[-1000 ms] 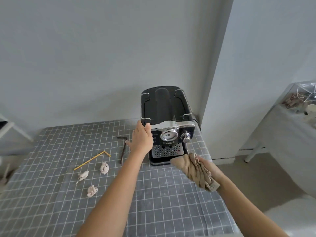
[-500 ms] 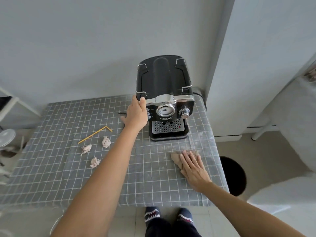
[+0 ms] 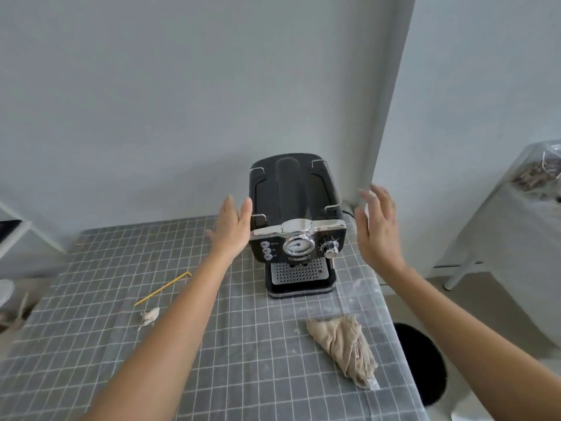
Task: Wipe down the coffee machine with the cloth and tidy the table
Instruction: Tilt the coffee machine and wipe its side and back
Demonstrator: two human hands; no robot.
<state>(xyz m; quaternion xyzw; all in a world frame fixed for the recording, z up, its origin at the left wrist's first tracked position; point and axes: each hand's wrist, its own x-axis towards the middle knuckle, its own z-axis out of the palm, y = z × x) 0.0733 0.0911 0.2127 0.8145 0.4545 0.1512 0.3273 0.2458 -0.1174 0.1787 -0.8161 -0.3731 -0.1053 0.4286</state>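
Observation:
A black and chrome coffee machine (image 3: 296,220) stands at the back right of the table (image 3: 249,354), which has a grey checked cover. My left hand (image 3: 232,229) lies flat against the machine's left side, fingers spread. Open and a little apart from the machine, my right hand (image 3: 378,226) hovers by its right side. The beige cloth (image 3: 343,344) lies crumpled on the table in front of the machine, near the right edge, with no hand on it.
A yellow bent straw (image 3: 162,288) and a crumpled paper scrap (image 3: 149,315) lie on the left half of the table. A black round bin (image 3: 420,363) sits on the floor beside the right edge. A wall corner rises just right of the machine.
My right hand put the cloth down on the table, let go and rose to the machine's right side. My left hand opened and flattened against the left side.

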